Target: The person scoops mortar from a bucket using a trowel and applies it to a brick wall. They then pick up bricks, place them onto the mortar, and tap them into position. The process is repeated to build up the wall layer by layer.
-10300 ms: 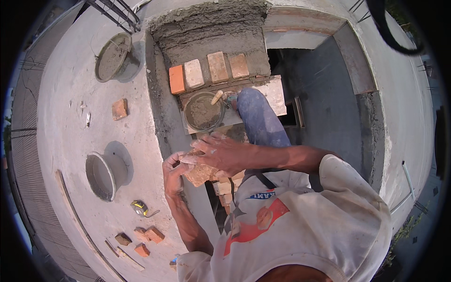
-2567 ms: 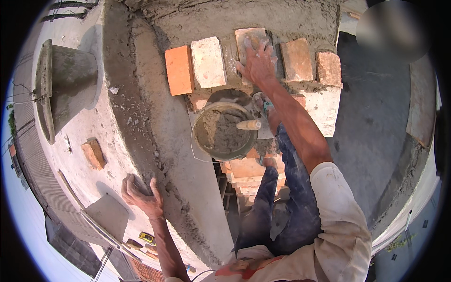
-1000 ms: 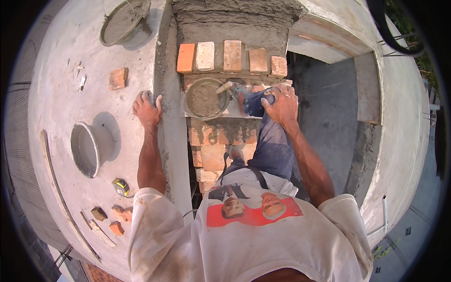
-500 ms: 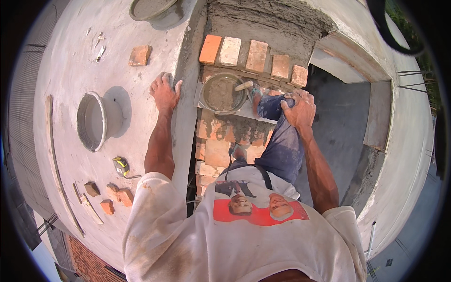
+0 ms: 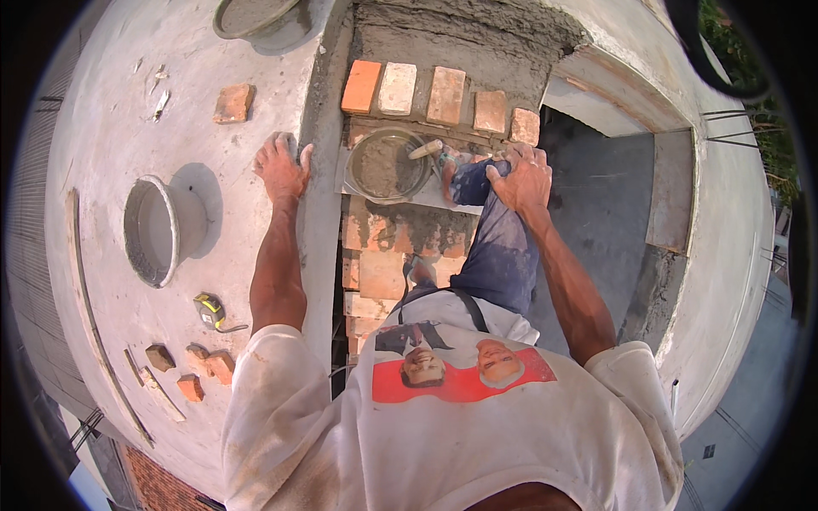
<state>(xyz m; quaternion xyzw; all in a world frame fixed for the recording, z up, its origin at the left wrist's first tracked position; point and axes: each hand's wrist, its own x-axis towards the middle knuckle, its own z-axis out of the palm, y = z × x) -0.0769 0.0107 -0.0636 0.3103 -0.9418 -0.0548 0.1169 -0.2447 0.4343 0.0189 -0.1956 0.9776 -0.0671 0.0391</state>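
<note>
My left hand (image 5: 283, 170) lies open on the concrete slab (image 5: 247, 298), fingers spread near its right edge, holding nothing. My right hand (image 5: 523, 180) rests on my raised knee, its fingers bent over the trouser cloth (image 5: 504, 255). Between the hands, a round pan of grey mortar (image 5: 385, 162) stands on a step, with a tool's wooden handle (image 5: 425, 150) across its rim. The rest of that tool is hard to make out. My foot stands just right of the pan. Beyond it, several bricks (image 5: 446, 95) sit in a row on the mortared ledge.
On the slab at left are a bucket (image 5: 175, 232), a tape measure (image 5: 210, 312), brick pieces (image 5: 190, 388), a half brick (image 5: 233, 104) and a long wooden strip (image 5: 83, 289). Another pan (image 5: 256, 32) stands at the far left. A deep opening (image 5: 596, 221) drops away at right.
The whole view has shifted slightly, so the slab, bricks and pan sit further left in the picture. Both hands keep their places on the slab and the knee.
</note>
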